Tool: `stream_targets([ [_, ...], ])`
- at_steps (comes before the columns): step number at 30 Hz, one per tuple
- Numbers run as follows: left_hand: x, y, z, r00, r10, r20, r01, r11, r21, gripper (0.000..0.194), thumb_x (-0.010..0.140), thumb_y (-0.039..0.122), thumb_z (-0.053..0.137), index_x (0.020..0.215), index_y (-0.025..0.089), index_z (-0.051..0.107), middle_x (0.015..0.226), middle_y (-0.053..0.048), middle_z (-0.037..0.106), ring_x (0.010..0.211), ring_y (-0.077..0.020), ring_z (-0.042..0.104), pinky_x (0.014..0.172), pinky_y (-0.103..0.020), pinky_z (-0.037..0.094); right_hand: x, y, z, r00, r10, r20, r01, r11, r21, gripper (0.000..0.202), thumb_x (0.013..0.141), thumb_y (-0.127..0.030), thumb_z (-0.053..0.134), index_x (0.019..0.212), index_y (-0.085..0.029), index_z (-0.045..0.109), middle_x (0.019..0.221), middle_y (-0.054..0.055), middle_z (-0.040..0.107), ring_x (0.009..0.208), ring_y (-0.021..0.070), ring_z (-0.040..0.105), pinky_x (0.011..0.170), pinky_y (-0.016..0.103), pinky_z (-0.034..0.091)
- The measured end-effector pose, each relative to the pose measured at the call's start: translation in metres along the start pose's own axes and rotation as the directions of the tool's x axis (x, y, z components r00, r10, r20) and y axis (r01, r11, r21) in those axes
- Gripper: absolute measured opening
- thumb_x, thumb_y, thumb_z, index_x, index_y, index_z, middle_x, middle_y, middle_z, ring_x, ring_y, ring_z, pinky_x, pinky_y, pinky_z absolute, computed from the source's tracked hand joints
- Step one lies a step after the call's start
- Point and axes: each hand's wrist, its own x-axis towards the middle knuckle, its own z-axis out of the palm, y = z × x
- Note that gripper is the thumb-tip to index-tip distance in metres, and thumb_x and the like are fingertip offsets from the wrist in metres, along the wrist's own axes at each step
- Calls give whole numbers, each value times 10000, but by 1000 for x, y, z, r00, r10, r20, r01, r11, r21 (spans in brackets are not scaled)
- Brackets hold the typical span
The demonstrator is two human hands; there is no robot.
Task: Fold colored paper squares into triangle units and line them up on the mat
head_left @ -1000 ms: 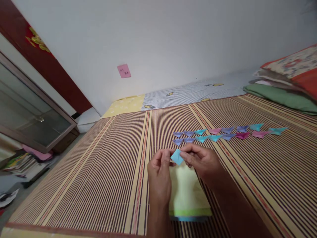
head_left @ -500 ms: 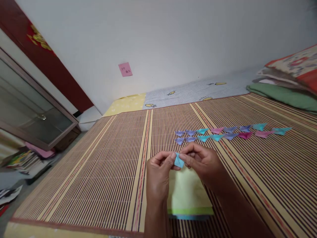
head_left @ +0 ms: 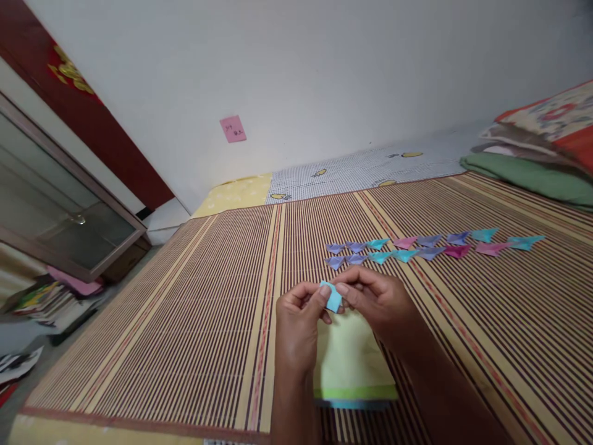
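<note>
A small folded light-blue paper [head_left: 334,299] is pinched between my two hands, above a stack of coloured paper sheets. My left hand [head_left: 301,318] grips its left side with thumb and fingers. On the right side, my right hand [head_left: 377,303] holds it with the thumb on top. The stack's top sheet is pale yellow [head_left: 353,355], with green and blue edges showing below. Beyond my hands lie two rows of small folded paper shapes [head_left: 404,256] in purple, turquoise and pink.
A striped mat [head_left: 199,321] covers the bed. Folded bedding with a green cloth [head_left: 528,177] lies at the back right. A pink note [head_left: 233,129] is on the wall. At left stand a glass-doored cabinet [head_left: 60,198] and a pile of books [head_left: 46,306].
The blue paper now shows a broader, squarer face, and its upper left corner rises above my left thumb. My fingers have shifted slightly on it.
</note>
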Motion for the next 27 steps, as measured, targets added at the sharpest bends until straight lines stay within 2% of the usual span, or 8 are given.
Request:
stream_targets([
  [2, 2, 0, -2, 1000, -17, -25, 16, 998, -63, 232, 756, 338, 830, 689, 137, 735, 598, -15, 664, 543, -97, 550, 518, -188, 421, 0, -4, -2, 993, -106, 46, 111, 987, -114, 97, 906, -187, 636, 944, -206, 723, 814, 11, 676, 741, 156, 645, 673, 282, 513],
  [5, 3, 2, -3, 995, -65, -81, 52, 988, -147, 268, 676, 348, 878, 635, 130, 727, 562, -3, 634, 511, -80, 508, 494, -178, 387, -1, -8, -4, 958, -261, 120, 287, 900, -329, 172, 851, -106, 672, 975, -213, 723, 985, 37, 667, 892, 177, 641, 750, 295, 510],
  [9, 4, 5, -3, 984, -129, -120, 97, 966, -241, 265, 586, 326, 915, 607, 134, 734, 554, 8, 625, 496, -69, 475, 488, -179, 371, -3, -7, -2, 922, -319, 220, 385, 820, -425, 211, 853, -79, 700, 1021, -206, 711, 1062, 51, 629, 998, 187, 637, 864, 308, 515],
  [16, 1, 5, -1, 981, -124, -146, 86, 967, -242, 223, 595, 288, 881, 587, 137, 716, 539, 20, 591, 528, -80, 465, 529, -197, 369, -3, -3, 2, 896, -385, 221, 444, 778, -445, 92, 913, -137, 687, 976, -200, 711, 1001, 50, 618, 971, 196, 641, 843, 314, 517],
  [21, 1, 0, 1, 990, -29, -138, 13, 993, -119, 189, 703, 271, 816, 610, 148, 706, 565, 26, 571, 570, -92, 464, 580, -213, 373, 0, -3, 1, 911, -375, 173, 412, 795, -446, 89, 946, -156, 651, 890, -211, 693, 920, 33, 627, 904, 192, 647, 793, 314, 514],
  [27, 1, -3, 0, 995, 19, -96, -23, 999, -37, 204, 771, 273, 781, 626, 160, 695, 583, 27, 559, 594, -106, 458, 599, -229, 374, 2, -2, 2, 939, -325, 117, 344, 862, -372, 131, 937, -153, 647, 821, -213, 649, 868, 18, 625, 870, 192, 631, 792, 332, 486],
])
